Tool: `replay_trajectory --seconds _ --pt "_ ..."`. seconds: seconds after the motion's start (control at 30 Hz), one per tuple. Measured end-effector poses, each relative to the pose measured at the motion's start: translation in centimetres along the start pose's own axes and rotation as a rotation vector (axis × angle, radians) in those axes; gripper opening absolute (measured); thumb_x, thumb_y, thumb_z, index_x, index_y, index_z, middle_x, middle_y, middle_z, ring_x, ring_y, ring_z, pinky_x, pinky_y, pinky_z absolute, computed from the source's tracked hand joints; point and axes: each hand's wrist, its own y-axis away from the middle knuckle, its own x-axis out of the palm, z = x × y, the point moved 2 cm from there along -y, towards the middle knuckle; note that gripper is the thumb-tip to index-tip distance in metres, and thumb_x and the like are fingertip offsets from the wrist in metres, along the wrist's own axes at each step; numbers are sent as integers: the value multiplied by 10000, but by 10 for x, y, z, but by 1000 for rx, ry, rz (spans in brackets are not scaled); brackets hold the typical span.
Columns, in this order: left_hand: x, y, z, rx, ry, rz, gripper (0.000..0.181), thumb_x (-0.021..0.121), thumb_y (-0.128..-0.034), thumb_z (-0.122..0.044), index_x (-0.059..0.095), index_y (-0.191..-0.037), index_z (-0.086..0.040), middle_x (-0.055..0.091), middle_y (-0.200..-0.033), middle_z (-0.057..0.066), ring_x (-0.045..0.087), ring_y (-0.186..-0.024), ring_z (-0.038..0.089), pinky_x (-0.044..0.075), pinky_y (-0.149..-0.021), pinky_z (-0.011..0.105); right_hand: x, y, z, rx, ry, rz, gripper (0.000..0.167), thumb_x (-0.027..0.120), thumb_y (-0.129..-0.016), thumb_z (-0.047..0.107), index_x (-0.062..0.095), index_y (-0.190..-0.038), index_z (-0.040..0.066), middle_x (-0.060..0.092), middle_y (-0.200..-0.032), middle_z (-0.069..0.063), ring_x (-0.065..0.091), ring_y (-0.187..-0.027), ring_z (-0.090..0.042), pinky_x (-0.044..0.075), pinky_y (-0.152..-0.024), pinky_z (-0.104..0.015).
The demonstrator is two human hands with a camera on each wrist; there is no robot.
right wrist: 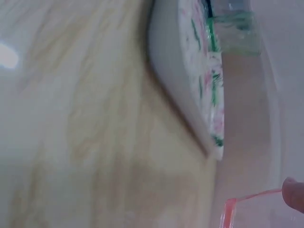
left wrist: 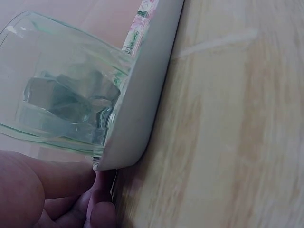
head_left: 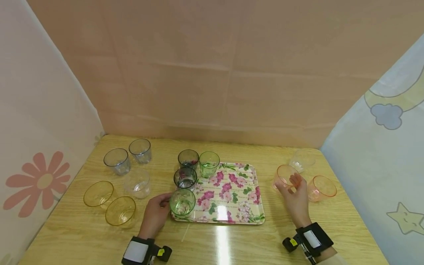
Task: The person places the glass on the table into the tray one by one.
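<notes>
My left hand (head_left: 155, 215) pinches the left front edge of a flowered tray (head_left: 228, 206), thumb at the rim and fingers curled under it in the left wrist view. Close by that thumb stands a green glass (head_left: 183, 202) at the tray's front left corner. Behind it, along the left side, are two dark grey glasses (head_left: 185, 178) and another green glass (head_left: 209, 164). Right of the tray, my right hand (head_left: 298, 201) holds a pink glass (head_left: 285, 175) between thumb and fingers. Its rim and one digit (right wrist: 295, 194) show at the right wrist view's corner.
A second pink glass (head_left: 322, 188) and a clear glass (head_left: 303, 160) stand near my right hand. On the left are two yellow glasses (head_left: 120, 211), two bluish-grey glasses (head_left: 140, 151) and a clear glass (head_left: 137, 184). A curtain (head_left: 212, 92) closes off the wooden table's back.
</notes>
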Motion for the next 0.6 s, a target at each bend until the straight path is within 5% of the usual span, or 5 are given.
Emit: replay_trajectory --seconds 0.6 --pt "0 0 -1 -8 0 2 257 616 -963 -18 720 -1188 46 729 -1030 139 640 -891 218 499 -750 347 48 16 64 -110 -114 181 770 699 -981 137 217 -1563 -11 340 -1531 -224 315 -1449 -367 273 -1171 -592"
